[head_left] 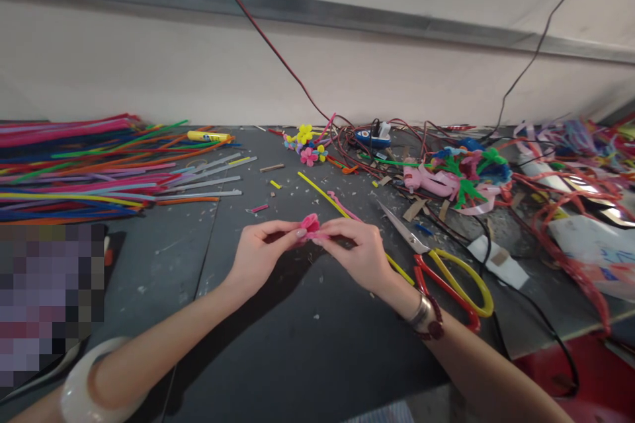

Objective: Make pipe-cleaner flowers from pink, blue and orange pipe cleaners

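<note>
Both my hands meet over the middle of the dark grey table (297,350). My left hand (260,254) pinches a pink pipe cleaner (311,225) that is curled into a small loop. My right hand (358,252) also pinches this pink pipe cleaner, holding its stem, which runs back towards the far right. A yellow pipe cleaner (322,195) lies on the table under my right hand. Scissors (436,264) with red and yellow handles lie just right of my right wrist.
A big pile of coloured pipe cleaners (74,168) fills the far left. Small finished flowers (305,145) lie at the back, with tangled wires (377,145), a pink glue gun (429,182) and craft scraps (560,211) to the right. A blurred patch (49,304) sits at the left.
</note>
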`<act>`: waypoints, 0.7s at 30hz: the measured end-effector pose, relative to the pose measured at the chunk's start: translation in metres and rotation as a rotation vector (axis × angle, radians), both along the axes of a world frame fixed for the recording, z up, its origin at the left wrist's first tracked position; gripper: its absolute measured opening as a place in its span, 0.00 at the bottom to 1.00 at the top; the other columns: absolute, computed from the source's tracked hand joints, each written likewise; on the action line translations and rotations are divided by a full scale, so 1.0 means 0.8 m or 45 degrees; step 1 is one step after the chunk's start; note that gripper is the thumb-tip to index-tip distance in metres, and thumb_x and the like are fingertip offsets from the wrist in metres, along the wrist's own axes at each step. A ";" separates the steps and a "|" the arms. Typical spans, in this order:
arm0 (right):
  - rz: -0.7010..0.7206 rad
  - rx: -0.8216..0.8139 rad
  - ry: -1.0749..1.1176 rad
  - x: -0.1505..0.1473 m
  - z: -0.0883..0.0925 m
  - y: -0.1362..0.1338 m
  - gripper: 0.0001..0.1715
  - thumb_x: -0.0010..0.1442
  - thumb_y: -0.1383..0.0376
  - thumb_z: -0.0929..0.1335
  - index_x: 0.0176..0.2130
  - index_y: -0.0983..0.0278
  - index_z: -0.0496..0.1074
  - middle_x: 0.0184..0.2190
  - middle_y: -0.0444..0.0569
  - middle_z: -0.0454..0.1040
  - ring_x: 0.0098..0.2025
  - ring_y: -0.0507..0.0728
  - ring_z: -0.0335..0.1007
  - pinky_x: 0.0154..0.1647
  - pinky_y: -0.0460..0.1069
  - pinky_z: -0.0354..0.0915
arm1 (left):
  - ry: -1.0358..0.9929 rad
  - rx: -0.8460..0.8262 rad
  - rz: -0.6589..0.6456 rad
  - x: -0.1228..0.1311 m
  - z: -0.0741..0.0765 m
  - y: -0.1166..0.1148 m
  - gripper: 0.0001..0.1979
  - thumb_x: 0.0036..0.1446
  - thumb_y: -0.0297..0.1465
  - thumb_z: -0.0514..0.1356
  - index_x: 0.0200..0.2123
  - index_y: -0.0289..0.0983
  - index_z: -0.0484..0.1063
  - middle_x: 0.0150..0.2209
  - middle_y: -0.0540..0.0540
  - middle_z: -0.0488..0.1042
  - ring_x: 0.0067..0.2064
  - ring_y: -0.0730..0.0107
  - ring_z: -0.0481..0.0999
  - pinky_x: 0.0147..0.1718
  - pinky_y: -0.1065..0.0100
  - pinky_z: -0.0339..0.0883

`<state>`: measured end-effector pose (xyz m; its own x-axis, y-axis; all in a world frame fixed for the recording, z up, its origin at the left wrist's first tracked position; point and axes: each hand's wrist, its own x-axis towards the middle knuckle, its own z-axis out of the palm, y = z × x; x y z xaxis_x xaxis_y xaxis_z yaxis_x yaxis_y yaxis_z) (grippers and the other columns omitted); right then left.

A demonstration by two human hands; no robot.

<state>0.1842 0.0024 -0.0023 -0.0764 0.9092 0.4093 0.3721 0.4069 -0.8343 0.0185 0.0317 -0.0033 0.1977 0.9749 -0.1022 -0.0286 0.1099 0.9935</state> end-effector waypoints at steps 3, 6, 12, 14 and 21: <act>0.009 0.037 -0.004 0.000 -0.001 0.000 0.05 0.53 0.65 0.68 0.32 0.58 0.76 0.32 0.47 0.76 0.36 0.55 0.72 0.39 0.51 0.67 | 0.010 0.011 -0.013 0.000 -0.001 0.000 0.10 0.43 0.33 0.66 0.31 0.35 0.78 0.32 0.45 0.79 0.32 0.66 0.77 0.37 0.66 0.71; -0.001 0.060 -0.009 -0.001 -0.001 0.001 0.06 0.53 0.65 0.68 0.31 0.58 0.76 0.33 0.47 0.76 0.36 0.55 0.72 0.39 0.51 0.67 | 0.064 0.033 -0.031 0.000 -0.001 0.000 0.09 0.43 0.33 0.65 0.30 0.36 0.78 0.30 0.46 0.79 0.30 0.68 0.76 0.33 0.70 0.70; -0.054 0.040 0.055 -0.001 -0.001 0.001 0.06 0.52 0.66 0.68 0.31 0.59 0.77 0.33 0.48 0.76 0.35 0.55 0.72 0.38 0.51 0.67 | -0.089 -0.107 -0.145 0.001 -0.002 -0.001 0.08 0.46 0.32 0.64 0.31 0.36 0.78 0.30 0.46 0.79 0.30 0.71 0.75 0.33 0.70 0.69; -0.058 0.010 0.093 0.000 -0.001 0.001 0.06 0.52 0.66 0.68 0.30 0.59 0.77 0.33 0.48 0.75 0.36 0.55 0.71 0.38 0.51 0.67 | -0.199 -0.230 -0.184 0.000 -0.004 0.000 0.07 0.45 0.31 0.65 0.30 0.36 0.78 0.30 0.46 0.79 0.30 0.72 0.75 0.35 0.70 0.70; -0.001 -0.059 0.181 0.000 0.003 -0.001 0.06 0.51 0.67 0.69 0.30 0.58 0.77 0.34 0.47 0.75 0.37 0.55 0.71 0.40 0.51 0.68 | -0.415 -0.558 -0.333 -0.004 -0.007 0.006 0.03 0.45 0.26 0.65 0.28 0.36 0.77 0.29 0.48 0.79 0.32 0.73 0.77 0.39 0.71 0.70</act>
